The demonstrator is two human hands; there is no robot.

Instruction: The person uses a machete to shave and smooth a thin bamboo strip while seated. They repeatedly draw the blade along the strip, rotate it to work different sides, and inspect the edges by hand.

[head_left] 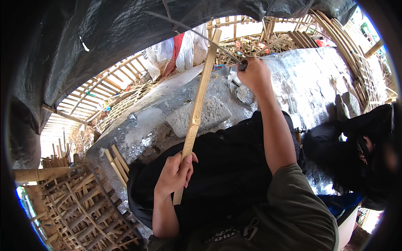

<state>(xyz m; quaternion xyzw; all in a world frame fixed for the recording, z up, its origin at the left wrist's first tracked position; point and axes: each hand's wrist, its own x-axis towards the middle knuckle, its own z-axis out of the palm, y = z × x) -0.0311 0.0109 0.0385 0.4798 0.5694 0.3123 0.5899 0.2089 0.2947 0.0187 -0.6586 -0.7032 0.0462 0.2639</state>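
My left hand (173,173) is closed round the lower part of a long, pale bamboo strip (197,106). The strip slants up and away from my lap, its far end above the ground. In my closed right hand (256,75) is the dark handle of a long, thin-bladed knife (190,30). Its blade points up and to the left and crosses the strip near the far end; whether they touch I cannot tell. Beneath the middle of the strip lies a flat grey stone block (213,115), just beyond my dark-clothed legs (222,163).
A shiny grey sheet (301,71) covers the ground. Woven bamboo lattice (83,209) stands at the lower left, near loose bamboo pieces (117,165). Another person (347,146) sits close on my right. Dark plastic sheeting (96,37) hangs overhead; white sacks (180,52) lie behind.
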